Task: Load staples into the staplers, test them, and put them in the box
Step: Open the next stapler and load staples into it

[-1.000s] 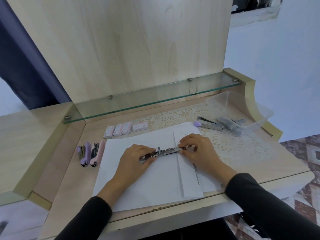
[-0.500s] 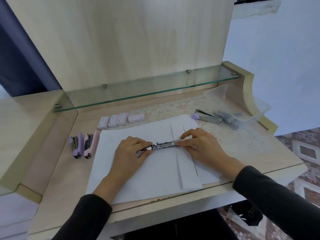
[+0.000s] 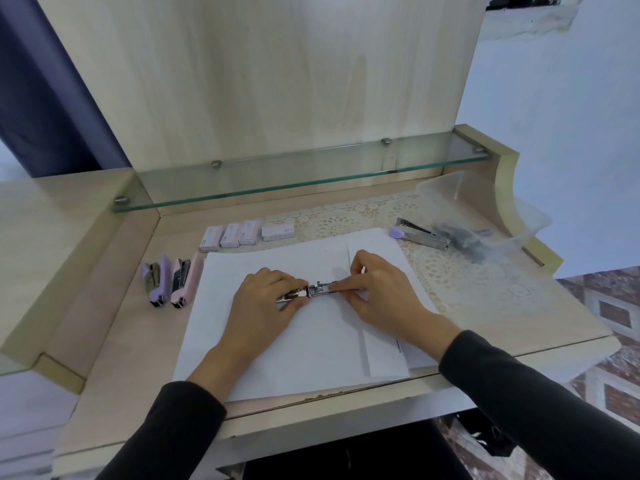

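Bright-metal stapler (image 3: 320, 288), opened out flat, lying across the white paper sheets (image 3: 294, 348) at the middle of the bench (image 3: 114, 358). Your left hand (image 3: 265, 301) covers its left end, fingers (image 3: 292, 284) curled over the metal. Your right hand (image 3: 379, 291) pinches the right end between thumb and fingertips. Both hands grip it.

Handling: rigid, small and probably light. The polished surface is likely slippery under a loose pinch. The hinge lets the two halves swing, and a sprung pusher in the channel may snap forward. Hold it by the side walls of the channel and near the hinge, and keep your fingertips out of the track and clear of the nose. Whether a strip of staples already sits in the channel cannot be told.

Other stock:
- The lilac stapler (image 3: 156, 282) and pink stapler (image 3: 185, 282) lie side by side, just left of the paper.
- Four staple packets (image 3: 239, 233) stand in a row behind the paper.
- A third stapler (image 3: 422, 235), metal with a lilac tip, lies on the lace mat (image 3: 460, 282) beside the clear plastic box (image 3: 460, 183). You cannot tell whether its far end lies inside.
- Dark items show blurred through the box wall.

Status, as judged: loading is in hand. This unit's test on the paper and its boxing are not yet done.
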Demonstrator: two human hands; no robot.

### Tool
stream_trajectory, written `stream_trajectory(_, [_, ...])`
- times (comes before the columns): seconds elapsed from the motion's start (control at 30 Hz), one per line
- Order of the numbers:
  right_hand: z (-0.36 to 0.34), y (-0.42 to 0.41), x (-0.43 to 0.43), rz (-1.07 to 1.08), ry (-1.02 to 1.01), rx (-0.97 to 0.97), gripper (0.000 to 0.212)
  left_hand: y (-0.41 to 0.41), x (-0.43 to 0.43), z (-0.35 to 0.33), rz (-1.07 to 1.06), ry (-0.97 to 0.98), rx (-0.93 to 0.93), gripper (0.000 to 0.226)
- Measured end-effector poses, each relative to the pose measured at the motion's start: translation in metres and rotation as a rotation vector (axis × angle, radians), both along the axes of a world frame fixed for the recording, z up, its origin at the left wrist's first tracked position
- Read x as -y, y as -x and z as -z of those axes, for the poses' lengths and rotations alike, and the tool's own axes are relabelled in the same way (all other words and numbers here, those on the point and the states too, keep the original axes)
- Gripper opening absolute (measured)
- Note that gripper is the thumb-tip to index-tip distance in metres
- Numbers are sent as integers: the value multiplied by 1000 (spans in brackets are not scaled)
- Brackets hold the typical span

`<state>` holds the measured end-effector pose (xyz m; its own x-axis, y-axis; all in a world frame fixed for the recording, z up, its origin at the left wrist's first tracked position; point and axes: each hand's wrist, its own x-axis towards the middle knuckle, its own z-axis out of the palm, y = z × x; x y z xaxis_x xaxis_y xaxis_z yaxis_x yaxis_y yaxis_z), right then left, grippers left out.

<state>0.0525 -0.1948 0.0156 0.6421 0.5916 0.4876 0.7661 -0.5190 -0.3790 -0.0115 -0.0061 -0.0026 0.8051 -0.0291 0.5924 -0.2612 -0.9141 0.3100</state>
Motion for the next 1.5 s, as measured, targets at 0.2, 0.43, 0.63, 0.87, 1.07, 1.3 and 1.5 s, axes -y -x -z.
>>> stream_trajectory(0.2, [4, 1, -2, 50, -74, -36, 13, 1, 0, -1, 1, 3, 2, 29])
stream_trajectory(0.43, [3, 4, -5, 58, -80, 103, 11, 2, 0, -2, 6, -1, 4, 29])
stream_trajectory(0.63, [5, 3, -4, 20, -75, 196, 12, 2, 0, -2, -5, -2, 43, 27])
stream_trajectory(0.87, [7, -1, -2, 47, -54, 162, 32, 3, -1, -2, -5, -41, 76, 24])
stream_trajectory(1.07, [8, -3, -4, 17, -78, 132, 21, 3, -1, -1, -14, -51, 81, 25])
stream_trajectory(1.3, [13, -6, -4, -12, -64, 123, 22, 1, -1, 2, 16, 28, 39, 25])
stream_trajectory(1.5, [8, -11, -4, -22, -83, 25, 18, 1, -2, 1, -29, 2, 22, 27])
